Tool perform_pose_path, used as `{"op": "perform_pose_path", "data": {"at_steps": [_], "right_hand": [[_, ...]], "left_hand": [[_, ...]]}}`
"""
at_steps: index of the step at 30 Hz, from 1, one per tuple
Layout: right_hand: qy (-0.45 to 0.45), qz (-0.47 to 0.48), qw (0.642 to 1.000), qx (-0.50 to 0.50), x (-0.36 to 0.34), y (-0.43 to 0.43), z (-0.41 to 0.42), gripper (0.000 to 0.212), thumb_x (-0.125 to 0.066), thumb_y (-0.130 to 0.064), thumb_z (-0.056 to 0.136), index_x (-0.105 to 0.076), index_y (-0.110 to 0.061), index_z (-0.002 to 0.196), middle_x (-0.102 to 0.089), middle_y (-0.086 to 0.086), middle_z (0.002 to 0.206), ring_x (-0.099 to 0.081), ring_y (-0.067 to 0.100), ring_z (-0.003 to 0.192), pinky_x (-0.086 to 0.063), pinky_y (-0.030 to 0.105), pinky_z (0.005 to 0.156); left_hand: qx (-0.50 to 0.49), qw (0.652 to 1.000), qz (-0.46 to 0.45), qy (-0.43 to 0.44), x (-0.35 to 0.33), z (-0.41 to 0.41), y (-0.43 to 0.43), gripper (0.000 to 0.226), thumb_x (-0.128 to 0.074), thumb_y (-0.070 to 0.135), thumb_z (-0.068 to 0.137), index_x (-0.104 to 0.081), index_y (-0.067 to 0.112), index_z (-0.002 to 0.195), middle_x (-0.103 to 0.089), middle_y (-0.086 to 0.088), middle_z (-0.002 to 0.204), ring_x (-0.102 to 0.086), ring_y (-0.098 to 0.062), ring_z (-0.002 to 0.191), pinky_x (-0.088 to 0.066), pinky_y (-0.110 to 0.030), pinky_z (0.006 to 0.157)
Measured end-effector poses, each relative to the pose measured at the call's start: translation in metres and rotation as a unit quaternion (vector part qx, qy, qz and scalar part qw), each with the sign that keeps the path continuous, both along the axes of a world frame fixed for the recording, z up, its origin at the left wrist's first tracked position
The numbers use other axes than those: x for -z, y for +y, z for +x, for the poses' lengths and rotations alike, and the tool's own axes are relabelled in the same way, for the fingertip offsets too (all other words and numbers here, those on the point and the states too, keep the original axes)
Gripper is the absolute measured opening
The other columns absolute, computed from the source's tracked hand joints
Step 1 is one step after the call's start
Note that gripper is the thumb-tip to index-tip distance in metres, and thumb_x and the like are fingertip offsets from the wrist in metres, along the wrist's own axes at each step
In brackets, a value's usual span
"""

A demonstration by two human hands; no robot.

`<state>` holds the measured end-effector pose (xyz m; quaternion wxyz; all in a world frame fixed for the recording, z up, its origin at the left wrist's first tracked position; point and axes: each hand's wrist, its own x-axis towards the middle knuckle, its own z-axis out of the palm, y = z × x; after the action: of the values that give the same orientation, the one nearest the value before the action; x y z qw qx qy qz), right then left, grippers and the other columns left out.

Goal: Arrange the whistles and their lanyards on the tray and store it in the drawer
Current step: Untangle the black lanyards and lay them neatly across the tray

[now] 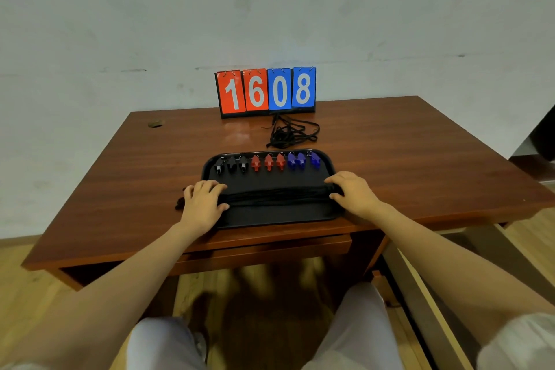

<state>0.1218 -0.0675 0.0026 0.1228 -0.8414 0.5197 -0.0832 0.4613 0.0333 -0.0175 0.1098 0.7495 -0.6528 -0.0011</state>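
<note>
A black tray [270, 216] lies at the near edge of the wooden desk. Along its far side stands a row of whistles: three black whistles [231, 164], three red whistles [268, 162] and three blue whistles [301, 160]. A straightened bundle of black lanyards [276, 197] stretches across the tray's middle. My left hand [202, 200] grips the bundle's left end, which sticks out past the tray. My right hand [353, 191] presses down on its right end. A loose tangle of black lanyards [289, 135] lies on the desk behind the tray.
A flip scoreboard [265, 91] reading 1608 stands at the desk's back edge against the wall. A cable hole [155, 123] is at the back left. A drawer front [264, 252] shows under the desktop, shut. An open drawer [435, 294] extends at the lower right.
</note>
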Motion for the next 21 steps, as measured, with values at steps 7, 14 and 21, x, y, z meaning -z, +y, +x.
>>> {"op": "perform_pose_path", "data": {"at_steps": [7, 14, 21], "right_hand": [[0.043, 0.064, 0.997, -0.004, 0.010, -0.002, 0.011, 0.047, -0.039, -0.010, 0.100, -0.037, -0.025, 0.144, -0.031, -0.004, 0.154, -0.006, 0.017, 0.148, 0.000, 0.056, 0.116], [0.048, 0.032, 0.998, 0.008, 0.007, -0.001, 0.012, 0.048, -0.049, -0.017, 0.096, -0.040, -0.027, 0.142, -0.033, -0.005, 0.153, -0.006, 0.017, 0.148, 0.008, 0.066, 0.110], [0.040, 0.011, 0.999, -0.013, -0.011, -0.016, 0.035, 0.041, -0.055, -0.024, 0.093, -0.049, -0.025, 0.134, -0.040, -0.003, 0.147, -0.015, 0.019, 0.146, -0.002, 0.061, 0.114]], "left_hand": [[0.008, 0.999, 0.044, 0.004, 0.006, -0.002, -0.003, 0.047, -0.049, 0.032, 0.096, -0.041, 0.021, 0.141, -0.041, 0.002, 0.145, -0.029, -0.017, 0.139, -0.007, -0.046, 0.116], [0.013, 0.999, 0.044, 0.014, 0.000, -0.010, -0.006, 0.051, -0.053, 0.027, 0.094, -0.037, 0.020, 0.142, -0.040, 0.001, 0.146, -0.029, -0.017, 0.140, -0.001, -0.048, 0.118], [0.058, 0.997, 0.051, 0.023, -0.019, -0.040, -0.033, 0.056, -0.056, 0.027, 0.092, -0.034, 0.020, 0.143, -0.034, -0.001, 0.148, -0.023, -0.019, 0.143, -0.001, -0.048, 0.118]]}}
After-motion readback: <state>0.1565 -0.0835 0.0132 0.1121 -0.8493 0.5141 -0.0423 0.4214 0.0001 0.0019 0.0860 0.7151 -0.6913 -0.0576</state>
